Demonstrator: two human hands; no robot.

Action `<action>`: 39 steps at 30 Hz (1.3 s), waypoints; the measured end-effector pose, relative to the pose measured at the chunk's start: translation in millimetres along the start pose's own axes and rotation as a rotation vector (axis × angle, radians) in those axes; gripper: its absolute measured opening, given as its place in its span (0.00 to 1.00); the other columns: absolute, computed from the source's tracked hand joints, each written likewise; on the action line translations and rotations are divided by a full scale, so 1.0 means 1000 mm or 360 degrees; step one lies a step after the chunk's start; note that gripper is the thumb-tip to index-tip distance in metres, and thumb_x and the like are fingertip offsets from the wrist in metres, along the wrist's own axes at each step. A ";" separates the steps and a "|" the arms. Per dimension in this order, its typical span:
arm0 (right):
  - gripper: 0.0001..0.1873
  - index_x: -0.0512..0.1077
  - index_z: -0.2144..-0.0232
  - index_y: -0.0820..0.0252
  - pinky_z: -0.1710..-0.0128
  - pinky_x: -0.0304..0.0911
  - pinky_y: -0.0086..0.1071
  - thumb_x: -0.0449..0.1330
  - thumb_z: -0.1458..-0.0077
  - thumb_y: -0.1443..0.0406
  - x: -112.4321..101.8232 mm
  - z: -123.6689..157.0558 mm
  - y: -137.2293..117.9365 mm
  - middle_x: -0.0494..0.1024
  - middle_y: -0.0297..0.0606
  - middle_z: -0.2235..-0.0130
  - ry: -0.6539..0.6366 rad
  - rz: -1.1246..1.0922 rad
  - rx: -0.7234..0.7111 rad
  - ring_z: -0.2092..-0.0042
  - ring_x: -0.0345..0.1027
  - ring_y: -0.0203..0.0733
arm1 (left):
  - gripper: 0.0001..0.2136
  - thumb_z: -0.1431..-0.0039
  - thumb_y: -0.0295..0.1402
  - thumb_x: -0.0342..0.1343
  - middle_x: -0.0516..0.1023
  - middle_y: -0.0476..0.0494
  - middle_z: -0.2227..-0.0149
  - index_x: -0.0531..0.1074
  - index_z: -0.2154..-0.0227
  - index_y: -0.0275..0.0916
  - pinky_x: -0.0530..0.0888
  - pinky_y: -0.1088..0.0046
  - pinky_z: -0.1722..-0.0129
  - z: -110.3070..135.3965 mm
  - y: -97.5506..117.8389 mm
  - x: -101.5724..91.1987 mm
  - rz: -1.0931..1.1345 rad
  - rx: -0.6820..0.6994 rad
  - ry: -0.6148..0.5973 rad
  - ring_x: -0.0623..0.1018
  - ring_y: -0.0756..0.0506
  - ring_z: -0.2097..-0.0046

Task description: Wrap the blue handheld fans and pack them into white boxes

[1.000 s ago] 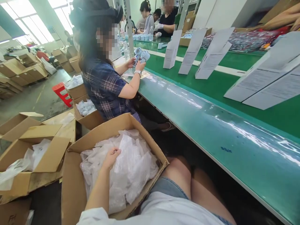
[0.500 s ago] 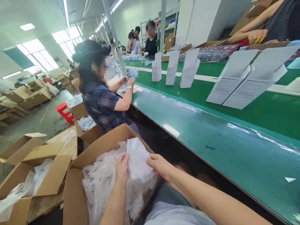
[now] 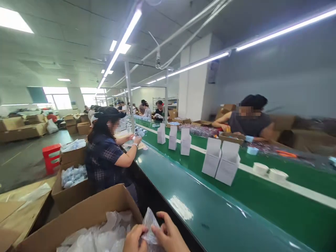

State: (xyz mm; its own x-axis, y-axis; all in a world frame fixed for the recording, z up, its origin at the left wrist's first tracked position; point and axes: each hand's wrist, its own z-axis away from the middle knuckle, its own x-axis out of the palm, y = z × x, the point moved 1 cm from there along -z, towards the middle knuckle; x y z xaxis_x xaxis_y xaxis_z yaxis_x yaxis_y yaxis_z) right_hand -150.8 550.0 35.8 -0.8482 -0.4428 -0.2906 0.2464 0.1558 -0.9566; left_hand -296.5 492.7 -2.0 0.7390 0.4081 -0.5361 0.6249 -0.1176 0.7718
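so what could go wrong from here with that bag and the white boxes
The plastic bag, held in the left grip with the right grip against it, looks thin and might tear if pulled hard. If it slips, it could drop into the dark gap between the carton and the bench. The white boxes stand upright, so a knock might tip one.
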 end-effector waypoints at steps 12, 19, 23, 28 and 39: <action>0.16 0.73 0.58 0.58 0.63 0.67 0.37 0.51 0.42 0.58 -0.048 0.024 -0.012 0.76 0.41 0.64 0.0212 -0.0230 -0.0089 0.63 0.71 0.47 | 0.08 0.49 0.25 0.51 0.75 0.45 0.68 0.73 0.69 0.40 0.71 0.73 0.64 0.005 0.058 -0.003 0.0027 0.0173 0.0079 0.75 0.47 0.66; 0.11 0.73 0.63 0.55 0.63 0.67 0.32 0.54 0.46 0.70 -0.027 0.045 0.022 0.73 0.39 0.65 0.0080 0.0465 -0.0780 0.64 0.70 0.42 | 0.04 0.54 0.30 0.56 0.75 0.46 0.73 0.71 0.73 0.38 0.71 0.74 0.67 0.010 0.050 0.038 0.0715 -0.0487 -0.0052 0.75 0.46 0.67; 0.14 0.71 0.63 0.55 0.61 0.67 0.33 0.52 0.48 0.75 -0.040 0.049 0.038 0.73 0.39 0.64 0.0290 0.0729 -0.0785 0.62 0.71 0.43 | 0.06 0.54 0.32 0.54 0.75 0.47 0.73 0.72 0.72 0.38 0.71 0.72 0.69 -0.003 0.045 0.022 0.0623 -0.0475 0.0295 0.74 0.45 0.70; 0.14 0.69 0.63 0.56 0.65 0.68 0.31 0.50 0.48 0.74 -0.057 0.050 0.047 0.74 0.38 0.66 0.0467 0.0658 -0.0679 0.66 0.71 0.41 | 0.08 0.49 0.30 0.51 0.77 0.42 0.66 0.74 0.69 0.41 0.72 0.68 0.60 0.012 0.048 0.034 0.0042 0.0252 0.0287 0.76 0.43 0.62; 0.28 0.59 0.45 0.55 0.63 0.66 0.39 0.58 0.50 0.68 -0.069 0.072 0.021 0.67 0.40 0.58 0.0566 -0.0052 -0.0282 0.62 0.66 0.42 | 0.11 0.48 0.35 0.53 0.78 0.41 0.64 0.74 0.63 0.40 0.75 0.68 0.64 -0.027 0.093 0.019 0.0047 0.0197 0.0182 0.78 0.41 0.63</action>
State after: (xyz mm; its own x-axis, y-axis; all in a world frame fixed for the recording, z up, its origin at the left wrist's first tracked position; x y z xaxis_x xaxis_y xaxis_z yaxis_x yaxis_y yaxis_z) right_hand -53.1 520.6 34.3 -0.9714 -0.1216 -0.2041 0.1581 0.3103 -0.9374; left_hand -230.8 514.2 68.8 0.7285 0.5023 -0.4657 0.6346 -0.2388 0.7351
